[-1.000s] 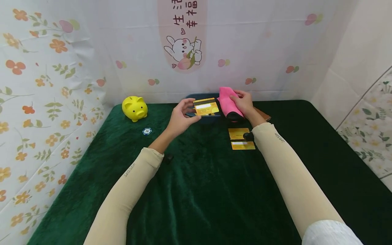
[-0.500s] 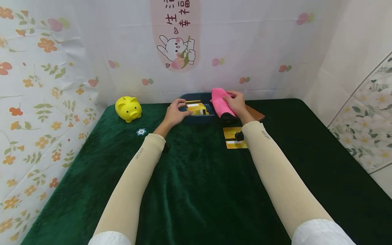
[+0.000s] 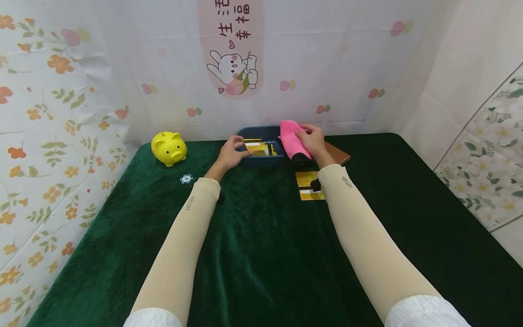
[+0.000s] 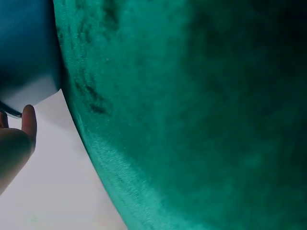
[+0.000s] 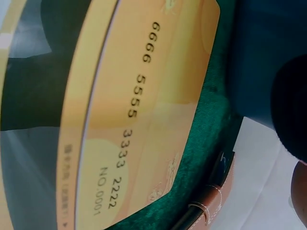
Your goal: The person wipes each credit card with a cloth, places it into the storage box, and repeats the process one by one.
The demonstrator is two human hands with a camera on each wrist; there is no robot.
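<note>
My left hand [image 3: 229, 156] is at the left end of a dark blue bin [image 3: 261, 162], pinching a yellow bank card [image 3: 254, 146] between thumb and fingers low over the opening. More yellow shows inside the bin beneath that card. At the bin's right end, my right hand [image 3: 313, 141] grips a pink sock-like cloth [image 3: 291, 136] with a black end, held over the rim. Just below it on the table lie yellow cards [image 3: 307, 178], partly behind the right wrist; the right wrist view shows printed numbers on one card [image 5: 139, 105] and a dark stripe on another.
A brown leather item [image 3: 337, 153] lies behind the right hand; its stitched strap loop [image 5: 208, 201] shows in the right wrist view. Far left stands a yellow piggy bank [image 3: 169, 149], with a blue and white poker chip [image 3: 186, 179] in front. A patterned curtain backs the green-covered table.
My left hand has lowered the bank card from in front of the bin to just over its opening. My right hand stays at the bin's right end with the pink cloth. The head view has shifted slightly.
</note>
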